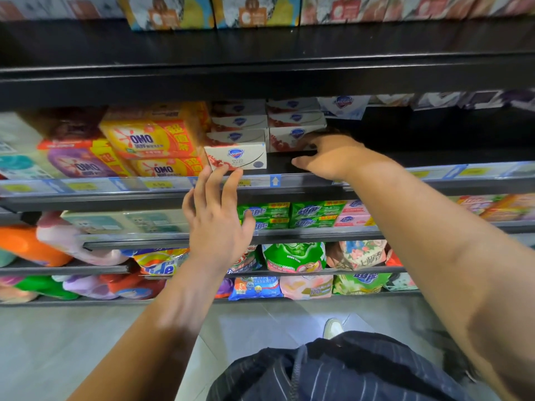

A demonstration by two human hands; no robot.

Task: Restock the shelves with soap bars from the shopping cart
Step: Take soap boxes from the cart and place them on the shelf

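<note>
Your left hand [215, 224], fingers straight and spread, touches the near rectangular white cardboard soap box [236, 159] at the dark shelf [434, 156] edge. Farther right, your right hand [330, 157] meets the boxed stack [295, 118], its fingers seemingly uncurled against the lowest carton.

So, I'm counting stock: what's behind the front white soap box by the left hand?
Behind the front soap box stands a stack of matching white boxes, three layers showing above it. Whatever lies lower or deeper on the shelf is covered.
</note>
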